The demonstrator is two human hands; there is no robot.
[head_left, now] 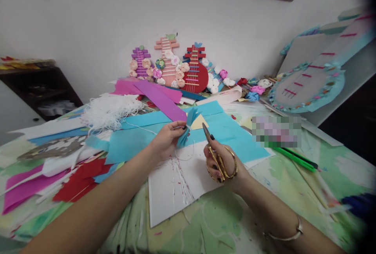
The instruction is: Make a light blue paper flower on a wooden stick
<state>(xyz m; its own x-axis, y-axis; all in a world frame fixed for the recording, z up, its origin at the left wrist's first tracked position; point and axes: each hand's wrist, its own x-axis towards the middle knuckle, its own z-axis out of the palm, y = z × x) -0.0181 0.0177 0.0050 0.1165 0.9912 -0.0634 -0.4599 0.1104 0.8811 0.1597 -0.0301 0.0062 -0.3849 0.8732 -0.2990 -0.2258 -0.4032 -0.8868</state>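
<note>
Between the fingertips of my left hand [169, 136] is a gathered bundle of blue crepe paper [192, 116], with white string [192, 153] around its middle and a loose end hanging down. My right hand [226, 160] grips gold-handled scissors [221, 166], their blades pointing up and left toward the bundle. The blades look closed and stand apart from the paper. Below both hands lie light blue crepe sheets [235, 138] on a white board [164, 203]. A small cream paper piece [200, 121] sits just behind the bundle.
A tangled heap of white string [110, 109] lies to the left, near red paper [82, 179] and a purple strip [161, 99]. Several decorated paper instruments [195, 72] lean against the wall. A green cutter [296, 158] rests at the right, below a large blue-edged instrument [308, 85].
</note>
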